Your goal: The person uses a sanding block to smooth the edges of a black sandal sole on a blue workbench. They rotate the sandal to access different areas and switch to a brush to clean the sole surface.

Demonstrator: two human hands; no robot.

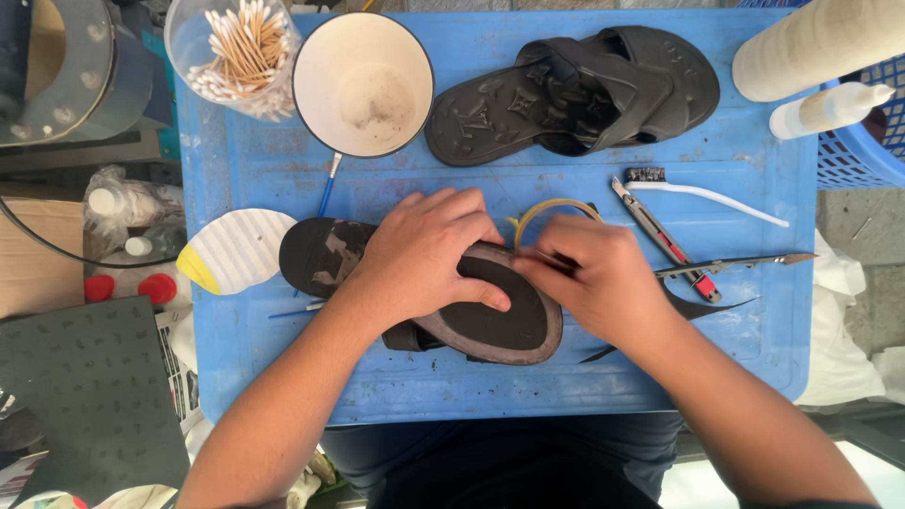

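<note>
View from above onto a blue plastic tabletop [283, 170], with two bare forearms reaching in from the bottom edge. In the middle lies a dark sandal [490, 325], turned sole-up, its heel end toward the left and its rounded end toward the lower right. The left hand [424, 250] lies flat across the middle of the sandal, fingers spread and pressing down on the sole, thumb resting on the dark sole surface. The right hand [599, 273] is just beside it at the sandal's upper right edge, fingers pinched together on a thin tool [545, 256], of which only a short piece shows; its tip meets the sandal's edge. A loop of yellowish strip [551, 205] curves up behind the two hands.

Above, at the far side of the tabletop, a second dark sandal [575, 94] lies sole-up. To its left stands a white cup [363, 85] with a dark rim, and beside that a clear jar of cotton swabs [240, 57]. A white and yellow ribbed piece [236, 250] lies left of the held sandal. To the right lie a white-handled brush [702, 193], a utility knife [665, 240] and a pointed metal tool [735, 266]. A white squeeze bottle [825, 111] sits at the top right, against a blue basket [872, 151].
</note>
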